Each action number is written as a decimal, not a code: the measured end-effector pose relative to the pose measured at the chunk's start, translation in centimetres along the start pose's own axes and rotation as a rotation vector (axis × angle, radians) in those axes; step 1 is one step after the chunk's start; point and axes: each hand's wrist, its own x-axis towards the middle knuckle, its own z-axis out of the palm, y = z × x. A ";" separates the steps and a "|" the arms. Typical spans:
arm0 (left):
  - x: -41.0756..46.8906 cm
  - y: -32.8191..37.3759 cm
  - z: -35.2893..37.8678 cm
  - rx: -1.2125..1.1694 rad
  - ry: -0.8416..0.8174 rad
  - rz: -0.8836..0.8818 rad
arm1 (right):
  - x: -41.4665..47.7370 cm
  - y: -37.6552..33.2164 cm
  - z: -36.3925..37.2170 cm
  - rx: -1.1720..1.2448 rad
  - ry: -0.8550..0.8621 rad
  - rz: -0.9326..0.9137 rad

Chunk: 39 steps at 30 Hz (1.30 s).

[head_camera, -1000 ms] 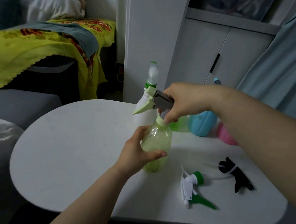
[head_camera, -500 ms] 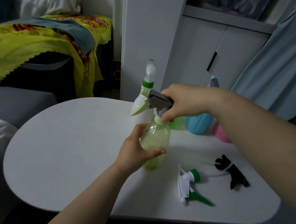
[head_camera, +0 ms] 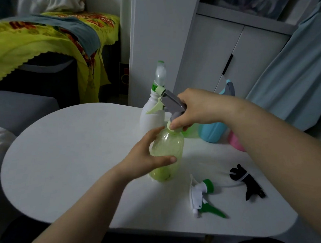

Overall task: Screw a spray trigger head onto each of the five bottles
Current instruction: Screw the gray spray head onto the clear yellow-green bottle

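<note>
A pale green clear bottle point(head_camera: 166, 150) stands upright on the white round table point(head_camera: 74, 153), and my left hand point(head_camera: 146, 157) is wrapped around its body. My right hand point(head_camera: 198, 108) grips the grey and light green trigger head point(head_camera: 170, 102) at the bottle's neck, its nozzle pointing left. Behind stand a white bottle point(head_camera: 152, 114) with a green-tipped top, a blue bottle point(head_camera: 212, 131) with a head on it, a pink bottle point(head_camera: 235, 141) and a green one point(head_camera: 191, 131), partly hidden by my arm. Two loose heads lie at the front right: white-green point(head_camera: 201, 197) and black point(head_camera: 246, 182).
White cabinet doors point(head_camera: 217, 53) rise behind the table. A light blue cloth point(head_camera: 293, 77) hangs at the right. At the left are a grey seat point(head_camera: 16, 110) and a surface covered by a yellow-green cloth point(head_camera: 31, 44).
The trigger head has turned under my right hand, its nozzle swinging round and upward. My left hand keeps its hold on the bottle. The camera has shifted slightly.
</note>
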 end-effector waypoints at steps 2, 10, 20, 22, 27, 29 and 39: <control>0.6 0.2 -0.9 0.009 -0.109 0.012 | -0.1 0.2 -0.3 -0.016 -0.032 -0.014; 0.2 0.3 3.3 0.243 0.311 0.012 | -0.1 1.0 -0.3 -0.038 -0.008 0.041; 1.9 1.1 0.2 0.015 -0.145 0.021 | -0.5 1.3 -0.4 -0.053 0.002 0.039; 1.7 1.0 1.1 0.099 0.024 0.041 | -0.5 1.4 -0.5 -0.058 0.023 0.037; 0.2 1.0 4.7 0.416 0.427 0.014 | -0.4 1.5 0.3 -0.014 0.076 0.076; 0.5 1.1 3.8 0.306 0.314 0.047 | -0.5 1.5 0.5 -0.018 0.102 0.083; 1.5 0.8 3.3 0.279 0.298 0.092 | -0.2 1.7 0.8 -0.068 0.184 0.143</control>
